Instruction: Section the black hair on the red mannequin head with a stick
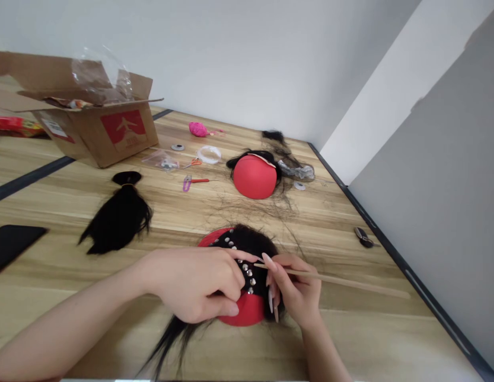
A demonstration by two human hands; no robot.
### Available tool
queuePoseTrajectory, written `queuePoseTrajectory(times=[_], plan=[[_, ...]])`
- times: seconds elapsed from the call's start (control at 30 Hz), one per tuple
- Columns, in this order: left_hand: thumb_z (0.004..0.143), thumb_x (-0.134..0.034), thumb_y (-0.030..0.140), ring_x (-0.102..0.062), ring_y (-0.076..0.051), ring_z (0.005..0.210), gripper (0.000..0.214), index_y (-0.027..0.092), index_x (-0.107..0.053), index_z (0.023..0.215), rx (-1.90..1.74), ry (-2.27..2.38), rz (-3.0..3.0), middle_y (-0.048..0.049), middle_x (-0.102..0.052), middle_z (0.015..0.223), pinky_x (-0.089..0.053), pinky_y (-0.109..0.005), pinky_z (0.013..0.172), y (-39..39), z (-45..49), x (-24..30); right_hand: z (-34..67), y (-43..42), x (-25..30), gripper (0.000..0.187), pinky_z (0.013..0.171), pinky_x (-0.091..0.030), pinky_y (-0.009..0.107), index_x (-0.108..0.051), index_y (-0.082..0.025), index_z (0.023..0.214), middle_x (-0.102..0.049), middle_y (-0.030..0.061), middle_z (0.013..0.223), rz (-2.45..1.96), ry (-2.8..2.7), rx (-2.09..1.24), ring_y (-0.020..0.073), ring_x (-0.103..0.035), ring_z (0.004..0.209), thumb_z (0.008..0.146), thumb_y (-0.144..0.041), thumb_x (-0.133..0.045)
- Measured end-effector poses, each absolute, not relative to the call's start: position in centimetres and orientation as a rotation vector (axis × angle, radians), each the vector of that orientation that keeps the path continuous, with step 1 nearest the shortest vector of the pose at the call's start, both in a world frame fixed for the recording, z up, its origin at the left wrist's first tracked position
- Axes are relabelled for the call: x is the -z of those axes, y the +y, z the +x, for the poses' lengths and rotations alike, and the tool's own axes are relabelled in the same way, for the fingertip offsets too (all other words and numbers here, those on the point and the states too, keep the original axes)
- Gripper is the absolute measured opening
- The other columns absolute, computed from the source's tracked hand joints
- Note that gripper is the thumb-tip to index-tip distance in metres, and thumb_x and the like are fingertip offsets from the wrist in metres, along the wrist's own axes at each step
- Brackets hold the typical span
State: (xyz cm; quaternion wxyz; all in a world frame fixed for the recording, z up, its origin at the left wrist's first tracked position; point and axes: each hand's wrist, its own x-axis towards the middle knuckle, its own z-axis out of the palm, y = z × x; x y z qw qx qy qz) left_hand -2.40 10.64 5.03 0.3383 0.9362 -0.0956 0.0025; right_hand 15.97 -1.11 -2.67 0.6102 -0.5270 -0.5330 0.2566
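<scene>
A red dome with black hair and rows of silver studs lies on the table before me. My left hand rests over its left side, thumb and curled fingers closed against it. The left index finger stretches across the studs to the hair, close to my right fingertips. My right hand pinches a thin wooden stick, its tip touching or just over the hair beside the studs. Loose black strands trail out beneath my left hand. Both palms hide part of the dome.
Behind stands a second red dome with black hair. A black hair bundle lies left, near a dark flat object. An open cardboard box, pink yarn, orange scissors and a key fob are also there.
</scene>
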Motion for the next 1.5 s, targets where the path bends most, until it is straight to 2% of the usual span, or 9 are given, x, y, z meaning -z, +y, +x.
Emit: queuePoseTrajectory(times=[0.2,0.33,0.53,0.83,1.1,1.33,1.5], plan=[[0.087,-0.056,0.012,-0.053,-0.014,0.064,0.037,0.020,-0.034,0.059,0.007,-0.242,2.432,0.0032,-0.051,0.057,-0.035,-0.037,0.117,10.6,-2.4,-5.0,16.0,-1.1,2.4,0.013,0.030,-0.041,0.018,-0.070,-0.019,0.075,-0.065,-0.0014,0.055,-1.211,-1.304,-0.479,0.0090,-0.054,0.032,0.087,-0.022,-0.071],[0.087,-0.057,0.011,-0.053,-0.014,0.063,0.037,0.019,-0.035,0.058,-0.027,-0.237,2.420,0.0032,-0.053,0.058,-0.038,-0.036,0.116,10.6,-2.4,-5.0,16.1,-1.0,1.9,0.010,0.030,-0.039,0.019,-0.071,-0.020,0.077,-0.068,0.0000,0.059,-1.188,-1.391,-0.391,0.0084,-0.051,0.032,0.087,-0.020,-0.070],[0.085,-0.059,0.010,-0.054,-0.014,0.062,0.036,0.019,-0.039,0.056,-0.096,-0.226,2.415,0.0037,-0.054,0.058,-0.041,-0.037,0.114,10.5,-2.5,-5.0,16.1,-1.0,1.1,0.014,0.044,-0.049,0.023,-0.073,-0.021,0.079,-0.070,0.0010,0.060,-1.132,-1.563,-0.194,0.0125,-0.061,0.045,0.088,-0.014,-0.066],[0.085,-0.057,0.011,-0.053,-0.014,0.062,0.035,0.019,-0.038,0.057,-0.068,-0.244,2.416,0.0035,-0.054,0.058,-0.039,-0.038,0.116,10.5,-2.4,-4.9,16.0,-1.0,1.2,0.016,0.047,-0.050,0.024,-0.076,-0.022,0.083,-0.071,0.0013,0.061,-1.135,-1.574,-0.206,0.0141,-0.063,0.049,0.089,-0.014,-0.064],[0.085,-0.058,0.011,-0.053,-0.014,0.061,0.036,0.019,-0.037,0.056,-0.077,-0.247,2.426,0.0034,-0.055,0.058,-0.040,-0.036,0.115,10.5,-2.5,-5.0,16.0,-1.0,0.9,0.021,0.037,-0.041,0.024,-0.074,-0.020,0.075,-0.068,0.0008,0.056,-1.183,-1.525,-0.271,0.0108,-0.052,0.037,0.092,-0.022,-0.062],[0.085,-0.057,0.011,-0.055,-0.014,0.063,0.034,0.020,-0.038,0.058,-0.055,-0.258,2.440,0.0031,-0.056,0.059,-0.038,-0.037,0.117,10.6,-2.5,-4.9,15.9,-1.0,1.0,0.017,0.046,-0.046,0.025,-0.073,-0.021,0.079,-0.067,0.0012,0.059,-1.123,-1.566,-0.224,0.0136,-0.059,0.048,0.089,-0.012,-0.062],[0.085,-0.057,0.012,-0.055,-0.014,0.062,0.035,0.020,-0.038,0.058,-0.057,-0.255,2.443,0.0035,-0.055,0.059,-0.037,-0.038,0.117,10.6,-2.5,-4.9,16.0,-1.0,1.1,0.016,0.047,-0.047,0.025,-0.072,-0.021,0.080,-0.068,0.0013,0.061,-1.118,-1.573,-0.264,0.0140,-0.060,0.049,0.089,-0.013,-0.062]])
